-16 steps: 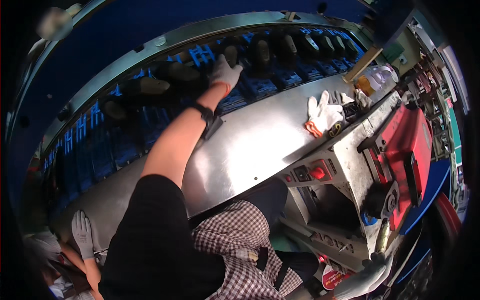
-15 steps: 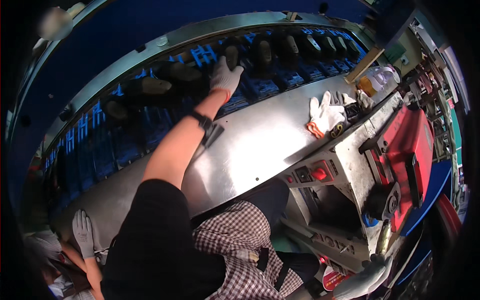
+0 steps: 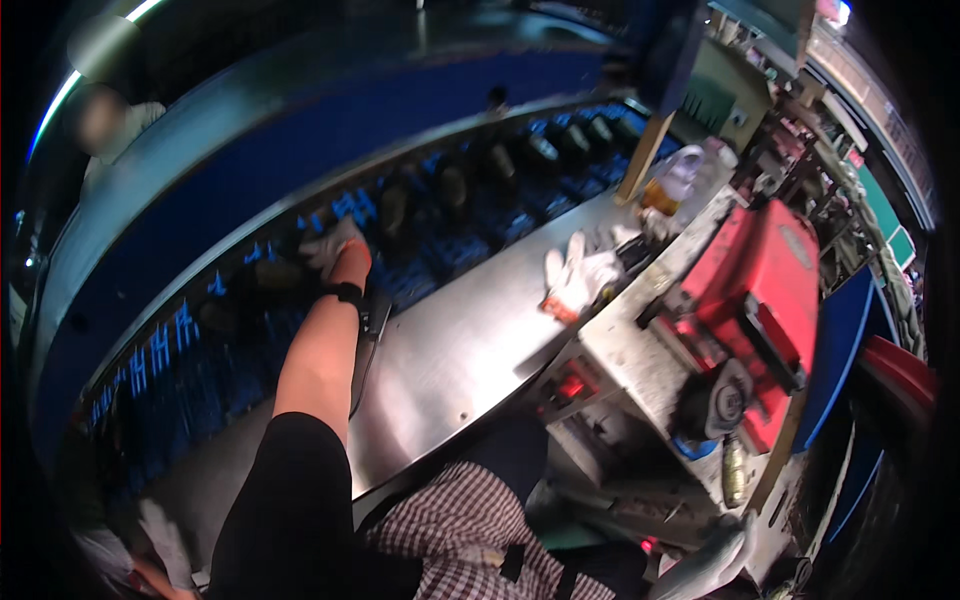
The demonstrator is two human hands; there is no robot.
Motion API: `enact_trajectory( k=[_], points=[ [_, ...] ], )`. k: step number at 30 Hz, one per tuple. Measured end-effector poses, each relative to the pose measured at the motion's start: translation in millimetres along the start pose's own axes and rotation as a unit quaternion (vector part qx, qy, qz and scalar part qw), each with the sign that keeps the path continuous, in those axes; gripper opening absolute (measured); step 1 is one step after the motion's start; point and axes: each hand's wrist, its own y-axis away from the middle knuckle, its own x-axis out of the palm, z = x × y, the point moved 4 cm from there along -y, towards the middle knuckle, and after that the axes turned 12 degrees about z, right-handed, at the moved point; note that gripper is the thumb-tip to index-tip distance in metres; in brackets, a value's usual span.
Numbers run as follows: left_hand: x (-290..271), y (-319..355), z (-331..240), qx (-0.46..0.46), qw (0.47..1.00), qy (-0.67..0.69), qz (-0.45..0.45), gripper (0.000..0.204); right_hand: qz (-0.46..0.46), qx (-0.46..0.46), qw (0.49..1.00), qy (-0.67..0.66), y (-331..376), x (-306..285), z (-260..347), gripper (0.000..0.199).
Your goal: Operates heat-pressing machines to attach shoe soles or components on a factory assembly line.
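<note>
My left hand (image 3: 335,247), in a white knit glove with an orange cuff, reaches far over the metal ledge (image 3: 440,355) into a row of dark, shoe-shaped pieces on a blue slatted rack. Motion blurs its fingers, and whether they grip a piece is not clear. Just right of it stands one dark shoe-shaped piece (image 3: 395,208), with another (image 3: 453,187) beyond. Low at the right, my gloved right hand (image 3: 715,560) is beside the pale machine's edge, fingers stretched out and seemingly holding nothing.
A white glove (image 3: 575,275) lies on the ledge's right part, near a wooden post (image 3: 645,158) and a clear jug (image 3: 680,175). At right stands a machine with a red cover (image 3: 770,270). A co-worker's gloved hand (image 3: 165,540) shows at lower left; another person (image 3: 105,130) is beyond the rack.
My left hand has moved left along the row, away from the piece it was touching. The whole view has shifted, and my right hand stays low at the right.
</note>
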Motion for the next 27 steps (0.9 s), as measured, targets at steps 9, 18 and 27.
enact_trajectory(
  k=[9, 18, 27],
  points=[
    [-25, 14, 4, 0.073, 0.992, 0.086, 0.048, 0.103, -0.045, -0.083, 0.991, 0.093, 18, -39, -38, 0.05],
    [-32, 47, 9, 0.098, 0.995, -0.028, 0.019, 0.108, -0.094, 0.179, 0.851, -0.484, 54, -1, -66, 0.035],
    [-9, 22, 7, 0.144, 0.983, 0.096, 0.058, 0.113, -0.138, -0.038, 0.974, -0.177, -18, 41, -53, 0.027]
  ],
)
